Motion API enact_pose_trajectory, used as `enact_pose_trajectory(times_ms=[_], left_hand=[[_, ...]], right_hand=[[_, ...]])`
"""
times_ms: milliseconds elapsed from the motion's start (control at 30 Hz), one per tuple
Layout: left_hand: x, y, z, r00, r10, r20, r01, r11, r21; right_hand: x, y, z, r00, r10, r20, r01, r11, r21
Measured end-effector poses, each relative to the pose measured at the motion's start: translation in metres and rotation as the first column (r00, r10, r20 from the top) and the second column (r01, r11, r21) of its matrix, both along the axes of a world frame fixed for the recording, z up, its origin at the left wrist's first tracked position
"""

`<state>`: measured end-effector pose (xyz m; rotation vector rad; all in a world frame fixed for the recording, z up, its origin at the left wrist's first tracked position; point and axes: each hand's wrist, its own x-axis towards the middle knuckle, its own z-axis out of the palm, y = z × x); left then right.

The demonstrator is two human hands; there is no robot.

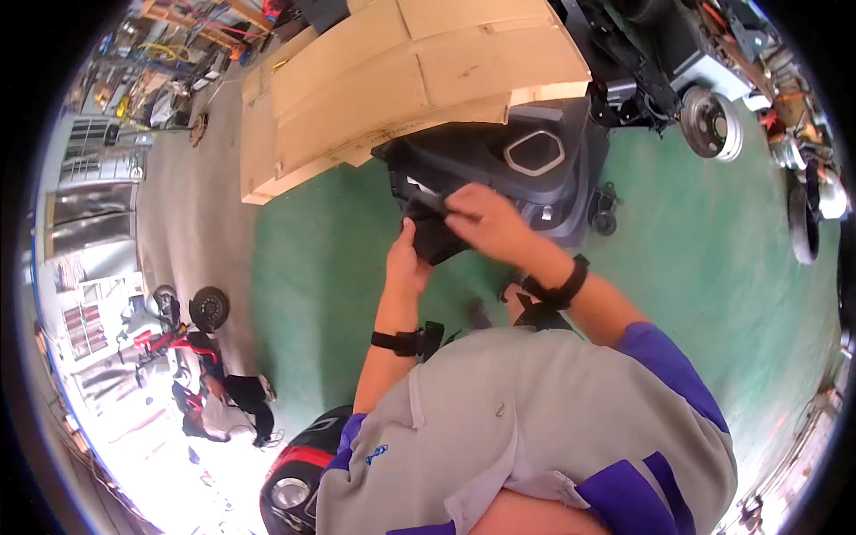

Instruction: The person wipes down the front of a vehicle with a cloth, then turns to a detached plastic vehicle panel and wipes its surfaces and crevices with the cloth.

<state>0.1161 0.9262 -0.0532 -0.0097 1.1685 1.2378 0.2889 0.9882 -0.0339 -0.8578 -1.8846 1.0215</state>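
My left hand (407, 266) grips the side of a dark black piece (434, 239), thumb pointing up along its edge. It looks like a thin panel or flap, though its exact kind is unclear. My right hand (490, 223) is closed at the upper right of the same piece, its fingers curled over the edge; the fingertips are partly hidden. Just beyond both hands lies a large dark grey plastic panel (571, 169) with a light hexagonal outline. Flattened cardboard (428, 71) covers its far part.
Green floor (687, 241) surrounds me. Metal wheels (711, 123) and dark machine parts stand at the right. A small caster (605, 214) sits beside the panel. At the lower left, a person (232, 406) crouches by a red motorbike (169, 339); another red-black vehicle (299, 473) is near my side.
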Motion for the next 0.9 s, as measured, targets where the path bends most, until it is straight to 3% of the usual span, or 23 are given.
enact_pose_trajectory(times_ms=[67,133,267,300,367,400,467,533,567,667,700,733,800,867,900], left_hand=[[0.004,0.014,-0.007,0.994,-0.034,0.108,0.033,0.999,0.012],[0.001,0.024,-0.009,0.974,-0.092,0.208,0.077,0.994,0.079],[0.004,0.034,-0.015,0.982,-0.110,0.155,0.097,0.991,0.090],[0.006,0.037,-0.020,0.987,-0.157,0.026,0.153,0.983,0.104],[0.012,0.043,-0.031,0.941,-0.246,-0.232,0.278,0.954,0.117],[0.014,0.046,-0.036,0.939,-0.274,-0.209,0.301,0.947,0.112],[0.016,0.059,-0.045,0.918,-0.361,-0.165,0.380,0.919,0.101],[0.022,0.067,-0.053,0.885,-0.459,-0.079,0.466,0.871,0.155],[0.022,0.068,-0.059,0.867,-0.499,0.001,0.492,0.854,0.171],[0.029,0.069,-0.078,0.833,-0.504,0.228,0.481,0.863,0.153],[0.032,0.071,-0.089,0.822,-0.475,0.315,0.457,0.879,0.134],[0.035,0.071,-0.101,0.800,-0.445,0.403,0.443,0.891,0.105],[0.039,0.058,-0.148,0.790,-0.509,0.341,0.503,0.857,0.112],[0.045,0.053,-0.175,0.787,-0.526,0.322,0.539,0.840,0.055],[0.047,0.052,-0.189,0.748,-0.605,0.275,0.593,0.794,0.134]], right_hand=[[-0.014,-0.012,-0.005,0.986,0.164,0.020,-0.160,0.979,-0.125],[-0.017,-0.026,-0.014,0.988,0.140,0.069,-0.134,0.988,-0.081],[-0.008,-0.032,-0.026,0.981,0.135,0.138,-0.117,0.984,-0.135],[-0.006,-0.032,-0.023,0.980,0.135,0.145,-0.111,0.981,-0.160],[-0.001,-0.025,-0.013,0.970,0.057,0.235,0.033,0.932,-0.361],[0.000,-0.021,-0.009,0.960,0.014,0.278,0.118,0.884,-0.453],[-0.005,-0.017,-0.037,0.923,-0.293,0.250,0.363,0.880,-0.307],[-0.005,-0.014,-0.070,0.791,-0.545,0.278,0.585,0.807,-0.085],[-0.001,-0.014,-0.082,0.787,-0.491,0.373,0.584,0.788,-0.195],[-0.003,-0.019,-0.109,0.844,-0.511,0.164,0.460,0.532,-0.711],[-0.006,-0.021,-0.122,0.818,-0.552,0.159,0.432,0.409,-0.804],[-0.009,-0.022,-0.129,0.777,-0.624,0.083,0.346,0.314,-0.884],[-0.008,-0.025,-0.147,0.642,-0.766,-0.023,0.129,0.138,-0.982],[-0.001,-0.034,-0.199,0.617,-0.787,0.016,0.185,0.125,-0.975],[0.003,-0.034,-0.213,0.632,-0.773,0.043,0.200,0.110,-0.974]])
